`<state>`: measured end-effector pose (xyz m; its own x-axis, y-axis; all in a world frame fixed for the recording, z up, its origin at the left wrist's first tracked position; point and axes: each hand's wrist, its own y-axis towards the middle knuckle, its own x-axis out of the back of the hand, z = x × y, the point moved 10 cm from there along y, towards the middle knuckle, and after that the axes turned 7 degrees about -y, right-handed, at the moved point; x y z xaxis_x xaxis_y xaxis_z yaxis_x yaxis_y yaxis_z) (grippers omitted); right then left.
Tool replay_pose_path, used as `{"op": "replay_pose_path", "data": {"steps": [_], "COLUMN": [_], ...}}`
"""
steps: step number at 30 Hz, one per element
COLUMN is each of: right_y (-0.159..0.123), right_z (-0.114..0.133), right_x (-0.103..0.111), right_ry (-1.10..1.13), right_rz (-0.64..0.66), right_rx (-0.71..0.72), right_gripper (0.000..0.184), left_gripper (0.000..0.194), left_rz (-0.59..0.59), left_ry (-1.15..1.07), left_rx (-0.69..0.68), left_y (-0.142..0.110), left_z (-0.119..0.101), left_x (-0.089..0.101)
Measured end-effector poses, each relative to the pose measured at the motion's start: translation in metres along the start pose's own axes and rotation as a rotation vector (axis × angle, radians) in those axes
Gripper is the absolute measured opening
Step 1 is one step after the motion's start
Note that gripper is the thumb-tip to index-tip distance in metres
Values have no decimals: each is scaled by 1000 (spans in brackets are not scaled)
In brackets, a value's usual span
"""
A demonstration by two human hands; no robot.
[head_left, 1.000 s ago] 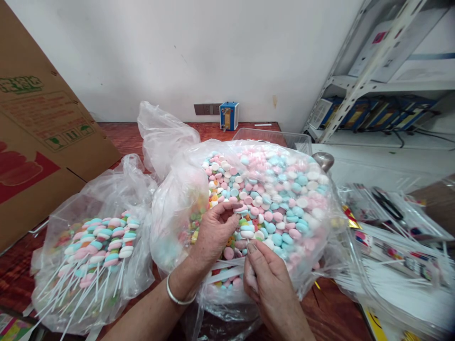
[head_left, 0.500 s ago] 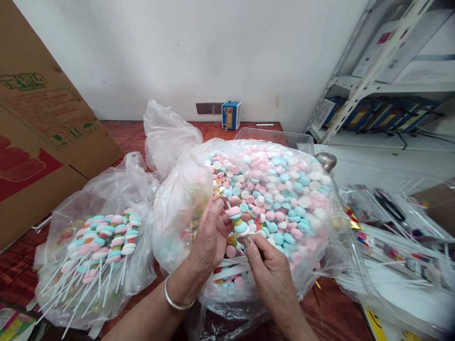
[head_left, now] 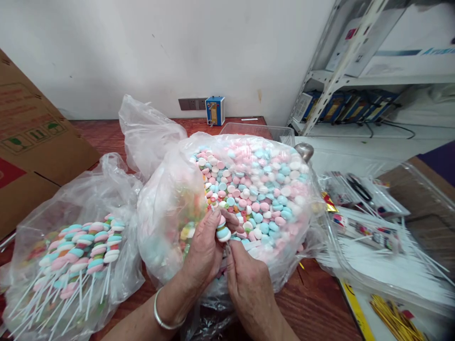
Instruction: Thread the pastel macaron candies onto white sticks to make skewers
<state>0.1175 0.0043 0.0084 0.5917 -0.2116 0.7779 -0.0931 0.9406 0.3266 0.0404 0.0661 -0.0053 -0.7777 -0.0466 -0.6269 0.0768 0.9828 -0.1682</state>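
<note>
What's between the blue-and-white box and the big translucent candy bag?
Reddish wooden tabletop and part of a clear plastic tray, in the head view.

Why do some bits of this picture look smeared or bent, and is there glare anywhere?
In the head view, the sticks at right and the box behind them look smeared; the shelf leans, perhaps from a wide lens. Pale shine on the big bag veils candies under the plastic, while the wall is evenly lit, without hard shadows.
</note>
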Motion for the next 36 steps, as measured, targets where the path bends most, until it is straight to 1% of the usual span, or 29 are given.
{"op": "replay_pose_path", "data": {"steps": [4, 7, 10, 12, 13, 14, 15, 16, 18, 19, 21, 22, 24, 25, 27, 30, 32, 34, 36], "right_y": [2, 4, 7, 10, 12, 14, 15, 16, 17, 17, 16, 15, 14, 13, 11, 9, 10, 11, 13], "right_z": [4, 5, -4, -16, -23, -30, -37, -43, -53, -57, -63, -64, -66, -67, -67, -67, -65, -64, -62], "right_x": [2, -3, -6, 3, 12, 23, 34, 43, 56, 58, 57, 54, 48, 44, 39, 35, 33, 32, 32], "right_ry": [43, 90, 154, 132, 92, 29, -55, -135, -290, -351, -435, -459, -484, -492, -497, -474, -446, -429, -420], "right_rz": [-21, -5, 52, 38, 14, -26, -64, -86, -102, -91, -52, -30, 11, 26, 51, 59, 60, 61, 66], "right_rx": [-1, -19, -70, -101, -113, -115, -121, -115, -117, -119, -130, -134, -134, -133, -126, -116, -110, -109, -104], "right_gripper": [29, 30, 32, 32, 32, 31, 32, 32, 34, 35, 33, 32, 29, 28, 26, 23, 22, 22, 23], "left_gripper": [32, 31, 28, 40, 47, 51, 51, 46, 28, 23, 24, 23, 20, 19, 15, 9, 7, 6, 7], "left_rz": [47, 44, 24, 17, 14, 16, 21, 36, 95, 132, 203, 235, 279, 294, 295, 232, 190, 174, 169], "left_ry": [37, 71, 55, 33, 48, 109, 223, 392, 832, 1048, 1404, 1541, 1740, 1799, 1821, 1651, 1461, 1284, 1162], "left_rx": [-31, -53, 0, 27, 12, -24, -81, -150, -308, -381, -480, -495, -493, -493, -509, -517, -449, -348, -272], "left_y": [-5, -8, -8, -3, 1, 6, 11, 16, 25, 29, 37, 41, 49, 52, 55, 53, 53, 53, 54], "left_z": [2, 2, 9, 10, 6, -1, -12, -23, -43, -48, -46, -41, -29, -24, -21, -29, -32, -29, -24], "left_x": [-3, -1, 5, 11, 15, 18, 21, 20, 10, 1, -14, -20, -26, -28, -30, -24, -15, -5, 2]}}
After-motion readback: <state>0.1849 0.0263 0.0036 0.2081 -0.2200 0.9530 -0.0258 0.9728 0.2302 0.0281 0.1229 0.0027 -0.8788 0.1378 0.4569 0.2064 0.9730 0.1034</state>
